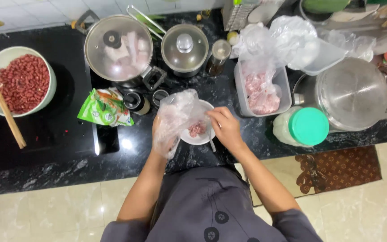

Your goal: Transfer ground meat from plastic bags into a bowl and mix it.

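1. Small white bowl (199, 131) with a bit of minced meat sits between both hands, on the black counter (59, 157)
2. Left hand (164, 134) is inside a clear plastic bag (178, 114), fingers curled gripping it, just left of the bowl
3. Right hand (225, 127) pinches a thin utensil at the bowl's right rim
4. Meat tub (261, 92) beyond the right hand; green packet (105, 107) further left of the left hand
5. Do it well: keep the bag mouth over the bowl, steady the rim

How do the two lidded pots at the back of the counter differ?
The larger pot sits left; the smaller pot stands right of it. The larger pot's lid has a dark knob and pale chunks of food show through it; the smaller pot's lid has a shiny metal knob and its contents cannot be made out. Both are round, lidded, and sit on the black counter.
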